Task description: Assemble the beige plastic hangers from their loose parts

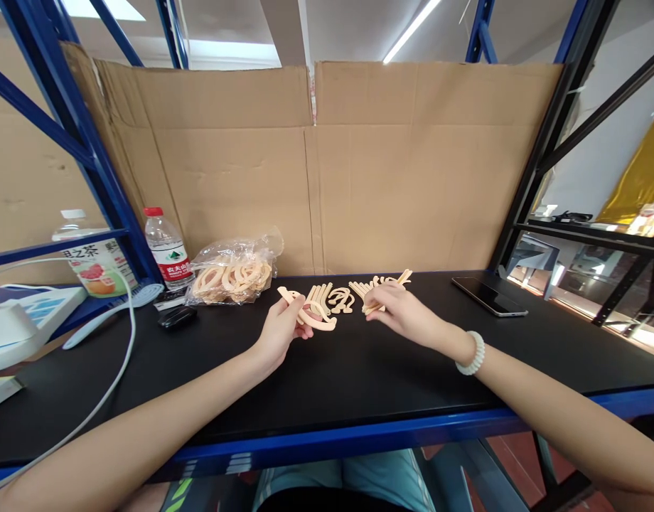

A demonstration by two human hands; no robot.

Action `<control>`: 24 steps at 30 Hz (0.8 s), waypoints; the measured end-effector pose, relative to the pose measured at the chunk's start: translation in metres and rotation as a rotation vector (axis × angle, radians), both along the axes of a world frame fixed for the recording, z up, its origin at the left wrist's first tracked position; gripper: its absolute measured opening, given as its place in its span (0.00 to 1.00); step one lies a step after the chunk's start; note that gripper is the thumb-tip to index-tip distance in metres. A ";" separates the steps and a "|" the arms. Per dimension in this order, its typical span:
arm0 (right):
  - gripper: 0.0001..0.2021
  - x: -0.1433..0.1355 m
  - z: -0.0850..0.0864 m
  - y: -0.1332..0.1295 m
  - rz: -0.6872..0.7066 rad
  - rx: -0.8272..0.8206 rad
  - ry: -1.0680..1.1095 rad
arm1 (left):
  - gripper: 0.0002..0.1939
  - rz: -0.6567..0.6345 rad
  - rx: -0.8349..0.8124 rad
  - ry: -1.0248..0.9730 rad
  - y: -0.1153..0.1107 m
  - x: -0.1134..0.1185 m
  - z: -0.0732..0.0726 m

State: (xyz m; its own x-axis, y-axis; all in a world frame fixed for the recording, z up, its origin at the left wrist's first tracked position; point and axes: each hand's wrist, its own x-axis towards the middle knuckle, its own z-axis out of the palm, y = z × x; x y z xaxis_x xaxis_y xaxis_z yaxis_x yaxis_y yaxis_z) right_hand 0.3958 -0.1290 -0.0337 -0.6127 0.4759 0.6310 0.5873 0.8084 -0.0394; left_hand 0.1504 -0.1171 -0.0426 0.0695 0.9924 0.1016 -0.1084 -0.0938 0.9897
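Note:
My left hand (281, 326) grips a pale, curved wooden piece (323, 324) with a pointed end, held just above the black tabletop. My right hand (404, 309) is closed on a thin wooden stick (404, 276), whose ends show on both sides of the fingers; the middle is hidden. Behind my right hand lies a row of wooden sticks (360, 287), partly covered by it. Between the hands are a second row of slanted sticks (320, 295) and several curved wooden pieces (340, 300).
A clear bag (234, 274) of wooden pieces stands at the back left, beside a red-capped water bottle (168, 249) and a black object (178, 317). A white cable (125, 355) crosses the left side. A phone (490, 296) lies right; cardboard (225, 178) closes the back.

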 end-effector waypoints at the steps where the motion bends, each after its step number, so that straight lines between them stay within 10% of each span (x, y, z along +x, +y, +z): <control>1: 0.04 0.006 0.000 0.007 -0.008 0.005 0.000 | 0.11 -0.008 -0.012 -0.007 0.001 0.000 -0.002; 9: 0.09 0.014 -0.017 0.052 0.055 -0.039 -0.062 | 0.13 -0.040 -0.025 0.037 0.002 0.005 -0.012; 24: 0.10 0.002 -0.038 0.059 0.024 -0.177 -0.075 | 0.14 -0.059 -0.019 0.088 0.001 0.008 -0.012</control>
State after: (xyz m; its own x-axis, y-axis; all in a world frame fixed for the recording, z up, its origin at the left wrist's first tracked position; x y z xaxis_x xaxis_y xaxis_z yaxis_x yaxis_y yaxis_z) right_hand 0.3977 -0.0695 -0.0716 -0.6676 0.5598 0.4908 0.5745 0.8067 -0.1386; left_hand 0.1582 -0.1163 -0.0546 0.1352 0.9881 0.0740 -0.0260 -0.0711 0.9971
